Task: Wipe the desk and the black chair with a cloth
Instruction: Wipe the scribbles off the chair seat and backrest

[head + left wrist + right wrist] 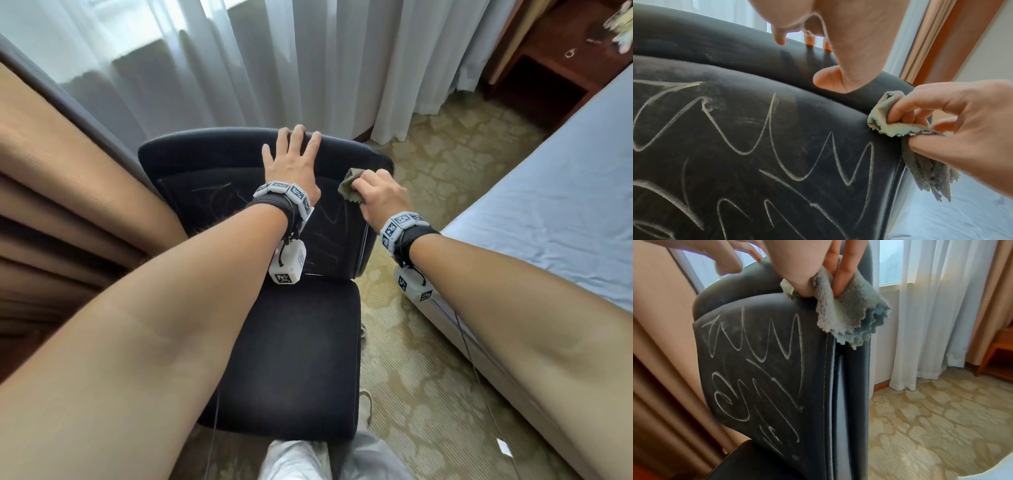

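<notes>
Sheer curtains [274, 61] hang behind the black chair [284, 342], whose backrest carries chalky scribbles [760, 129]. With the left hand [291, 164] spread flat on its top edge, the right hand [380, 192] pinches the cloth [349, 186] at the upper right corner (bunched, not flat). Best to open it wider, I judge, and sweep down in overlapping strokes while bracing the chair.

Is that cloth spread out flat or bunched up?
Bunched up: the right hand pinches the cloth in folds, loose edges hanging beside the chair back.

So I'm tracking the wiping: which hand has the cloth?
The right hand, gripping the bunched green cloth at the backrest's right edge. The left hand rests flat on the chair top, holding nothing.
</notes>
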Demonstrator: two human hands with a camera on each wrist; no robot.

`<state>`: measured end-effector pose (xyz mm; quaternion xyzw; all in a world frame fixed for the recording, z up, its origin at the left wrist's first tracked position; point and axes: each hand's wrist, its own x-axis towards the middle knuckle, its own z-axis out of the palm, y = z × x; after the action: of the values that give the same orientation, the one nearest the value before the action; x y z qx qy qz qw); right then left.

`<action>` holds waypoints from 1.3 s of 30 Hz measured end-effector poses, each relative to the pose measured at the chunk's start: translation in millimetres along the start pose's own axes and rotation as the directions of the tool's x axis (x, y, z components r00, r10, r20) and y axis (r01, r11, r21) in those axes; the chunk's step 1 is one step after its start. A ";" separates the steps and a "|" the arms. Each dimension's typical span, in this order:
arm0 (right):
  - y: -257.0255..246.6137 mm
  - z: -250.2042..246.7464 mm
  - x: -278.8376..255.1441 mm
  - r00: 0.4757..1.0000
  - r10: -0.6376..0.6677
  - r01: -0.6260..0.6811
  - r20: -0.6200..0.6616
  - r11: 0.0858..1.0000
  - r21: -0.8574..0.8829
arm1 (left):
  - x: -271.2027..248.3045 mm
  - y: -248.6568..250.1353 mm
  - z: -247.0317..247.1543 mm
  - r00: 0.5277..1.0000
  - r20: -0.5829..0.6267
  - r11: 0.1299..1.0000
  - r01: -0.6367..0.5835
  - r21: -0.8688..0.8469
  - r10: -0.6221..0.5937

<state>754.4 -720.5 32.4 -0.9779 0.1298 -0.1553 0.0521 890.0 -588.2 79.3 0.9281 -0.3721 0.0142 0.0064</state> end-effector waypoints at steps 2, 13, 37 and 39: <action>-3.8 2.8 1.5 1.000 -0.020 0.020 0.004 1.000 0.008 | -0.3 -1.1 0.8 1.000 0.000 1.000 0.007 -0.012 -0.007; -25.4 27.0 0.0 0.854 -0.345 0.398 0.390 0.915 -0.062 | -11.7 0.2 4.5 1.000 0.024 0.998 0.021 -0.064 -0.019; -60.7 47.3 -3.0 0.981 0.173 -0.177 -0.087 0.984 -0.037 | -37.8 -79.8 44.2 0.954 -0.025 0.952 -0.295 0.077 0.298; -71.1 51.8 1.0 0.983 0.161 -0.167 -0.086 0.984 -0.066 | -40.8 -90.7 49.6 0.942 -0.046 0.940 -0.327 0.092 0.332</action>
<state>788.6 -649.3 -6.2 -0.9581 0.2175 -0.1850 0.0239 924.2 -495.6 28.3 0.8512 -0.5210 0.0587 -0.0231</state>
